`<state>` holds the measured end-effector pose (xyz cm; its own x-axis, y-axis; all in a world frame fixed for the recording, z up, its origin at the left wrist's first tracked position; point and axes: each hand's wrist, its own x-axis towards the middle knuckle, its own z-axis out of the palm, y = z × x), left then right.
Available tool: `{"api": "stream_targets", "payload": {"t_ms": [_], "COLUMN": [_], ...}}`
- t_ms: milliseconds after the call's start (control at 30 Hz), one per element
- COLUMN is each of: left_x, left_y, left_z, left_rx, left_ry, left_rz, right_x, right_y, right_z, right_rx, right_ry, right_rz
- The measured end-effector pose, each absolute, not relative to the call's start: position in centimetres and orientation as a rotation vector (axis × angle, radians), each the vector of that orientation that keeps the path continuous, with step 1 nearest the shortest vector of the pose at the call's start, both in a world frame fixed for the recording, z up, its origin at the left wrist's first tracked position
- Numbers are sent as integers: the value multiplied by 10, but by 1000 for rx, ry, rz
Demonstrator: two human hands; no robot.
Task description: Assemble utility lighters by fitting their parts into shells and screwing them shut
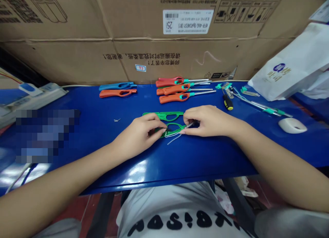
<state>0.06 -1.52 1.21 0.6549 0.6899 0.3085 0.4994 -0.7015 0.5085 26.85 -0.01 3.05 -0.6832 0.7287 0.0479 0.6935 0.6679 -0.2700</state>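
Centrally, the nearer green casing half [179, 129] lies just beside the farther half [154, 115] on the blue table [154, 173]. Left hand [142, 129] — fingertips nearly together at the casing; any item gripped cannot be told. Right hand [205, 119] — thumb and fingers closed on a thin grey rod [190, 125].

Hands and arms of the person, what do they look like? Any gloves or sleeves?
The left hand and right hand wear no gloves. Both forearms are uncovered, with no watch showing. The shirt is whitish with black letters.
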Motion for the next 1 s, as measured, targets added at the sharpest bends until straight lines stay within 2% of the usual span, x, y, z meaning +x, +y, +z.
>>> {"api": "stream_targets", "payload": {"t_ms": [500,767,1000], "left_x": [-2,-2,0], "left_y": [-13,-11,-11], "left_z": [12,10,10], "left_rx": [2533,2547,2549], "left_ry": [990,971,939], "left_rz": [690,658,664], "right_x": [277,283,281], "right_y": [5,9,9], "right_z": [30,29,30], "right_rx": [-1074,-1040,-1090], "right_ry": [-2689,-2736,-2784], "right_rz": [640,642,488]}}
